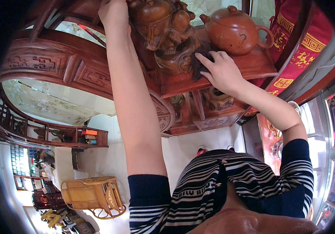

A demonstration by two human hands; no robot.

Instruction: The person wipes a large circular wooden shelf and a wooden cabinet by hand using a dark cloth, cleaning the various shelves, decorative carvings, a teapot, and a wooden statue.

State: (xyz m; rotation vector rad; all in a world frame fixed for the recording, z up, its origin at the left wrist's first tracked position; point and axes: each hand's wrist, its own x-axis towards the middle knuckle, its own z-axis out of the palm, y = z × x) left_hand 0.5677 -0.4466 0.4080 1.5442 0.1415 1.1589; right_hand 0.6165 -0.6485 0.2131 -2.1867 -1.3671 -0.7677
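Note:
My right hand presses a dark cloth against the reddish wooden shelf, fingers spread over it. The cloth lies between a carved brown wooden figure and a large red-brown clay teapot. That teapot has a round lid, a spout towards the carving and a loop handle on the right. My left arm reaches up past the carving's left side. Only part of my left hand shows at the top edge; its fingers are cut off, so what it touches cannot be told.
A curved, carved wooden frame runs left of my left arm. Below the shelf, a lower compartment holds a carved wooden piece. A red hanging with gold writing is at the right. A rattan chair stands on the pale floor.

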